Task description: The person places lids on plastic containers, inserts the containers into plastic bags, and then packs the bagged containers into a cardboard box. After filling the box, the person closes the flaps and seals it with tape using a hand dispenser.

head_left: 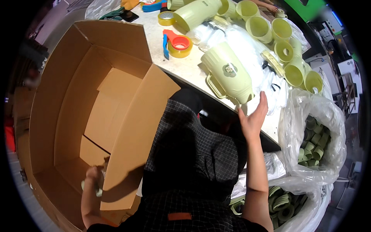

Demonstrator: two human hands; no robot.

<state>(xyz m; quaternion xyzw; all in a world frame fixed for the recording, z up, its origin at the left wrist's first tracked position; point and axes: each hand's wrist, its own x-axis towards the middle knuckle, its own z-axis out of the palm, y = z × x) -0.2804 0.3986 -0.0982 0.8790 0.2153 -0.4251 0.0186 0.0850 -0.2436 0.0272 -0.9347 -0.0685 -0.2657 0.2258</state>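
A pale green jug (225,69) with a side handle and a round dark emblem lies on its side on the white tabletop (193,71). Close to its spout end is my right hand (254,118), thumb and fingers spread, holding nothing. Down inside the large open cardboard box (127,135) at the left, my left hand (92,174) is closed. Something pale green (98,191) shows beside that hand, partly covered by the wrist and box flap; its kind cannot be made out.
Tape rolls, one in a red-and-blue dispenser (179,42), lie left of the jug. Several pale green cylinders (259,29) and white plastic bags (245,42) crowd the table's far side. Plastic-lined sacks of green parts (315,145) stand at the right. Another person's hand (272,7) shows at the back.
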